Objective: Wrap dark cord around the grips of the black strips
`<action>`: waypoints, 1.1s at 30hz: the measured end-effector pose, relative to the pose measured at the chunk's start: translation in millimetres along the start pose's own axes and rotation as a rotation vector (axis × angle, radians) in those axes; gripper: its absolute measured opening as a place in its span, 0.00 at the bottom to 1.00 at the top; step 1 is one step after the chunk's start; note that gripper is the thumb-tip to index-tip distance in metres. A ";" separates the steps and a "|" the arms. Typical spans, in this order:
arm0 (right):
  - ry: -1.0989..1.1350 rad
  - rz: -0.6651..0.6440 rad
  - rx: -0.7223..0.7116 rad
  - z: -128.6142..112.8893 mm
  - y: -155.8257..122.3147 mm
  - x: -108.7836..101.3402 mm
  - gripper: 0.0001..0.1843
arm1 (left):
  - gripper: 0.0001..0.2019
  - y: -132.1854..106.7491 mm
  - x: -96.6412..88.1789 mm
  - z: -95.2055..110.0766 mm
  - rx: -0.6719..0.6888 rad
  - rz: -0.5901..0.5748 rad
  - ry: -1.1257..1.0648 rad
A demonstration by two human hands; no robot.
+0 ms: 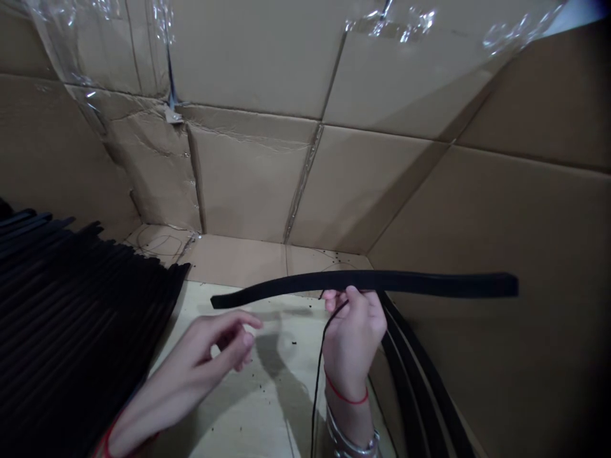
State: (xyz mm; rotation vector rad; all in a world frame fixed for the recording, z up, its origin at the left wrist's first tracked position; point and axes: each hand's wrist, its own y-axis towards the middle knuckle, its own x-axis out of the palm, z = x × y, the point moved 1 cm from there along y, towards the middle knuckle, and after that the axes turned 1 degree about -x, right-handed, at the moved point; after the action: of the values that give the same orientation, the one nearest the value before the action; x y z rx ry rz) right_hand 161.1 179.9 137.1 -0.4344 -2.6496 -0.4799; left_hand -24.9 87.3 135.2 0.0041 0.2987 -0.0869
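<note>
A long, flat black strip (296,281), slightly curved, stretches across the middle of the view. Near its centre my right hand (356,331) pinches it between thumb and fingers. From that same hand a thin black cord (319,375) hangs down past the wrist toward the bottom edge. Left of it, my left hand (222,346) is held just below the strip's left end, apart from it. Its thumb and fingers are slightly parted, with nothing visible between them.
A dense stack of black strips (71,343) fills the left side. Several more black strips (420,381) curve down at the right. Cardboard walls (258,172) with clear tape surround the pale work surface (229,407), where small black scraps lie scattered.
</note>
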 end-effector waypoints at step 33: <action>0.115 -1.123 0.671 -29.2 -29.6 -22.3 0.21 | 0.12 28.9 -27.3 -14.9 0.354 0.594 -0.643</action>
State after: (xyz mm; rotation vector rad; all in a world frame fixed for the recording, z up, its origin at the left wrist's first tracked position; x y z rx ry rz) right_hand 179.4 137.1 144.4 1.2665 -2.4886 0.1265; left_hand -52.7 118.7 128.8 0.4075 -0.3709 0.4451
